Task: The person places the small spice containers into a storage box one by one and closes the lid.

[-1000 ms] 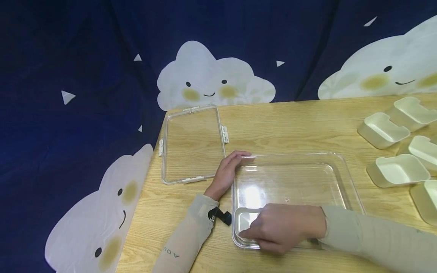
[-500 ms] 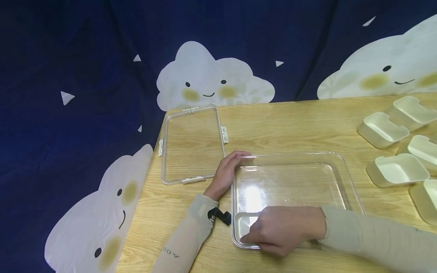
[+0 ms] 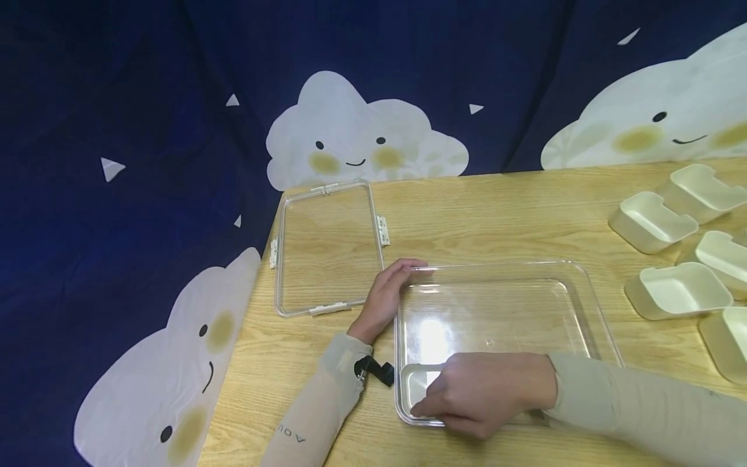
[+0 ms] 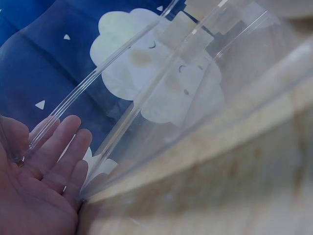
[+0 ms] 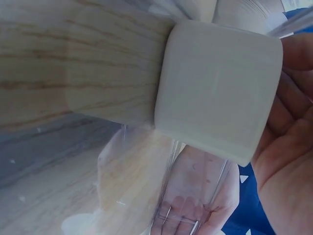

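A large clear plastic box (image 3: pixel 513 318) lies on the wooden table. My left hand (image 3: pixel 385 298) grips its far left corner; in the left wrist view the thumb is at the rim and the fingers (image 4: pixel 71 147) lie along the wall. In the box's near left corner sits a small white bin (image 3: pixel 413 384). My right hand (image 3: pixel 484 392) holds this bin, index finger reaching over into it. From the right wrist, the bin (image 5: pixel 220 93) shows a smooth white face with the palm (image 5: pixel 288 147) beside it. The back of the hand hides much of the bin in the head view.
A clear lid (image 3: pixel 329 246) with white clips lies at the back left. Several cream bins, among them a near one (image 3: pixel 679 290) and a far one (image 3: pixel 653 220), stand at the right. Behind the table hangs a dark blue cloth (image 3: pixel 496 58) with clouds.
My right hand and the white bin have shifted slightly toward the near edge, the bin settling closer into the corner. My left hand keeps its place on the box.
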`<state>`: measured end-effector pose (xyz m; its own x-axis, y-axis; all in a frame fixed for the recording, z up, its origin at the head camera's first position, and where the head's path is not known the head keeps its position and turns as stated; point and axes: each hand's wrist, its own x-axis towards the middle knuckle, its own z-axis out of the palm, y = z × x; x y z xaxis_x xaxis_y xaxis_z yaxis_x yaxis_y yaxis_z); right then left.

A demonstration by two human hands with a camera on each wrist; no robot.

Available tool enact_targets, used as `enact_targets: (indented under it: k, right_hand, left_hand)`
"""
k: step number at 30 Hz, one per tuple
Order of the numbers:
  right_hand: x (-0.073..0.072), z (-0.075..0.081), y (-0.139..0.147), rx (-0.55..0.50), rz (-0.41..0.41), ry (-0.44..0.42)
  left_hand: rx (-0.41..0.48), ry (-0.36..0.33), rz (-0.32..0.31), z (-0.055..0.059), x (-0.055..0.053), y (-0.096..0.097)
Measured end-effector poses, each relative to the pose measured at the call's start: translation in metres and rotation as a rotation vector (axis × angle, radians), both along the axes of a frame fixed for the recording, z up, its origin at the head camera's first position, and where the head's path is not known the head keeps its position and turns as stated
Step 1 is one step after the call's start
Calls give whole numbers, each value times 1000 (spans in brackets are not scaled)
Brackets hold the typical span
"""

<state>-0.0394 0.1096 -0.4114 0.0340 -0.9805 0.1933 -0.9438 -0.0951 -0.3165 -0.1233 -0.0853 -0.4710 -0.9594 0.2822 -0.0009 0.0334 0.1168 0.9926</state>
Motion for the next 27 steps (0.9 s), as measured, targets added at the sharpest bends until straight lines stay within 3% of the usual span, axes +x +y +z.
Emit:
enact_targets:
  k: [11, 27]
  right_hand:
    - [-1, 4, 1, -54, -49, -1]
    - [-14, 17, 12, -152, -114, 0]
  left_hand:
    - [-6, 16, -11, 0, -1, 0]
    - [9, 9, -3, -1, -1, 0]
